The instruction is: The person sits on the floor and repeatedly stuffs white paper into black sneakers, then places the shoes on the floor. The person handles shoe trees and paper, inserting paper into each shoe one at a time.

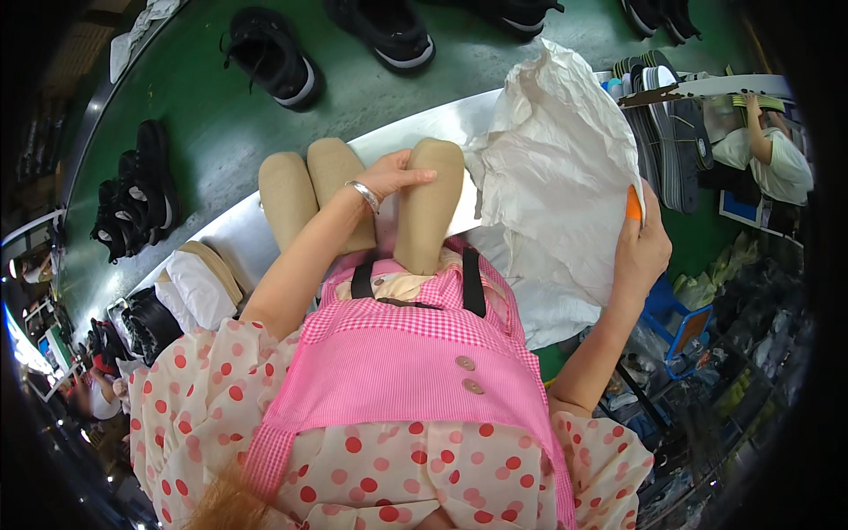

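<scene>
Left hand on a beige form, right hand on white paper

The beige form (439, 199) stands over the lap, just past the near edge of the counter (459, 117), its broad rounded end pointing away and its narrow end against the pink apron (389, 367). The left hand (389, 175) is closed on its left side near the broad end, the thumb laid flat across the upper face and the fingers going out of sight behind it. A silver bracelet (364, 196) circles that wrist, and the forearm slants in from the lower left, crossing in front of one of two more beige forms (287, 190) close by on the left.

On the other side, the right hand (642, 247) pinches the edge of a crumpled white paper (556, 141), an orange cover (633, 203) on one digit at the edge. This forearm rises steeply from the elbow, wrist nearly straight, well apart from the left hand. The paper spreads from beside the beige form to the right hand, with more white sheets (543, 305) below it.

Farther left lies a stack of white and brown sheets (199, 278). Beyond the counter, black shoes (274, 57) sit on a green surface (190, 88). At the right are bundled soles (676, 146) and another person (782, 163) in a pale top; a blue plastic stool (680, 327) stands lower down.
</scene>
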The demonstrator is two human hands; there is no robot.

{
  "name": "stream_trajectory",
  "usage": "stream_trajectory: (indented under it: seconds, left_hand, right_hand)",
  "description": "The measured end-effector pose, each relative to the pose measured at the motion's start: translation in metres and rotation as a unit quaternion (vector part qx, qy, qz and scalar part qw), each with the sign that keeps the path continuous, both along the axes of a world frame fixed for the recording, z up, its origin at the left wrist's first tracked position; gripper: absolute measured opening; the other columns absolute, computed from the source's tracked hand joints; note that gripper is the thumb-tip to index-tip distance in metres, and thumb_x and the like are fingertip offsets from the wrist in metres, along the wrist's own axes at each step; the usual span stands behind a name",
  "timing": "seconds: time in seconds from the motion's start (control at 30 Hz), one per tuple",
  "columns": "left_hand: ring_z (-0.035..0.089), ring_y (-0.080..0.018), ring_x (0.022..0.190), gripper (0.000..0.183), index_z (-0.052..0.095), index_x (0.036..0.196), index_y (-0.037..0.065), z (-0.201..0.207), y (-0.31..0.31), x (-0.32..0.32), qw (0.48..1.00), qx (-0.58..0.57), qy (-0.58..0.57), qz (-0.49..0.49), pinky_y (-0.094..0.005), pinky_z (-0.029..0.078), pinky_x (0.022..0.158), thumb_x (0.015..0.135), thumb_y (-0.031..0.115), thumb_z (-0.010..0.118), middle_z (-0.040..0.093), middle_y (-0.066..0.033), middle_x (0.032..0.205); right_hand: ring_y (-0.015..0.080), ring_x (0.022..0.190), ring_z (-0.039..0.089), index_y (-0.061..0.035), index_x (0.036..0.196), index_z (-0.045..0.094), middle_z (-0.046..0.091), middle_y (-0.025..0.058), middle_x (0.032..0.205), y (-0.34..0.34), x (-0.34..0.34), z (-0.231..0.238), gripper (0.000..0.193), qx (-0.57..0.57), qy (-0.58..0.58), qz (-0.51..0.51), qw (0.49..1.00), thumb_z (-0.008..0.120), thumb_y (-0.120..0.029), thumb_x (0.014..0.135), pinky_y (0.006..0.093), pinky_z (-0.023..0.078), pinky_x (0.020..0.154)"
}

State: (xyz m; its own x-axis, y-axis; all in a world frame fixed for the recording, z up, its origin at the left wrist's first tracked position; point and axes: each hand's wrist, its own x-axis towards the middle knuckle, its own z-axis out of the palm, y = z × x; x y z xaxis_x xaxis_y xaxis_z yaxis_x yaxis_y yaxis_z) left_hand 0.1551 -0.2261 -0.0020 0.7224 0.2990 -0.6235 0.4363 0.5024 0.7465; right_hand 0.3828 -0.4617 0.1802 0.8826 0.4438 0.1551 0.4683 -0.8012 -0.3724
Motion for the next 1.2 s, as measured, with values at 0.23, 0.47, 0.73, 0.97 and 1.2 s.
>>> stream_trajectory:
  seconds: [0.23, 0.47, 0.73, 0.97, 1.2]
  left_hand:
    - [0.061, -0.0097, 0.094, 0.043, 0.059, 0.117, 0.006, 0.048, 0.006, 0.059, 0.991, -0.059, -0.079, 0.085, -0.026, 0.047, 0.086, 0.082, 0.025, 0.074, 0.065, -0.0029, 0.107]
    - [0.061, -0.0178, 0.104, 0.031, 0.054, 0.123, 0.003, 0.055, 0.017, 0.093, 0.903, -0.193, -0.212, 0.319, -0.033, 0.051, 0.089, 0.096, 0.018, 0.051, 0.062, -0.0086, 0.118]
    - [0.044, -0.0247, 0.126, 0.051, 0.033, 0.142, 0.008, 0.026, 0.034, 0.065, 0.829, -0.333, -0.416, 0.171, -0.039, 0.037, 0.107, 0.101, 0.039, 0.031, 0.042, -0.0104, 0.141]
    - [0.059, -0.0104, 0.098, 0.036, 0.058, 0.121, 0.002, 0.111, 0.01, 0.05, 0.93, -0.019, -0.32, 0.18, -0.0273, 0.049, 0.087, 0.087, 0.009, 0.066, 0.064, -0.0039, 0.111]
    - [0.058, -0.0093, 0.101, 0.039, 0.053, 0.127, 0.0, 0.122, -0.013, 0.029, 0.936, -0.002, -0.303, 0.178, -0.0262, 0.048, 0.088, 0.09, 0.011, 0.063, 0.063, -0.0037, 0.113]
  right_hand:
    - [0.0242, 0.063, 0.06, -0.0268, 0.134, 0.051, 0.057, 0.0044, 0.08, 0.051, -0.022, -0.001, 0.067, -0.071, -0.174, 0.175, 0.966, 0.071, -0.012, 0.072, 0.0384, 0.046, 0.053]
    - [0.0223, 0.059, 0.056, -0.0208, 0.135, 0.05, 0.052, 0.0052, 0.079, 0.062, -0.104, -0.007, 0.07, -0.098, -0.042, 0.302, 0.947, 0.075, -0.021, 0.069, 0.0356, 0.045, 0.051]
    - [0.0257, 0.091, 0.059, -0.0117, 0.131, 0.053, 0.06, 0.0082, 0.107, 0.055, -0.095, 0.02, 0.061, 0.021, 0.084, 0.472, 0.878, 0.074, -0.022, 0.075, 0.0371, 0.048, 0.078]
    - [0.0388, 0.125, 0.042, -0.001, 0.14, 0.036, 0.039, 0.0226, 0.141, 0.125, -0.07, -0.014, 0.068, 0.203, 0.044, 0.357, 0.911, 0.067, -0.017, 0.082, 0.0437, 0.032, 0.105]
    - [0.0377, 0.133, 0.036, 0.002, 0.141, 0.032, 0.035, 0.0224, 0.144, 0.13, -0.082, -0.028, 0.062, 0.252, 0.059, 0.415, 0.872, 0.058, -0.008, 0.086, 0.0424, 0.028, 0.11]
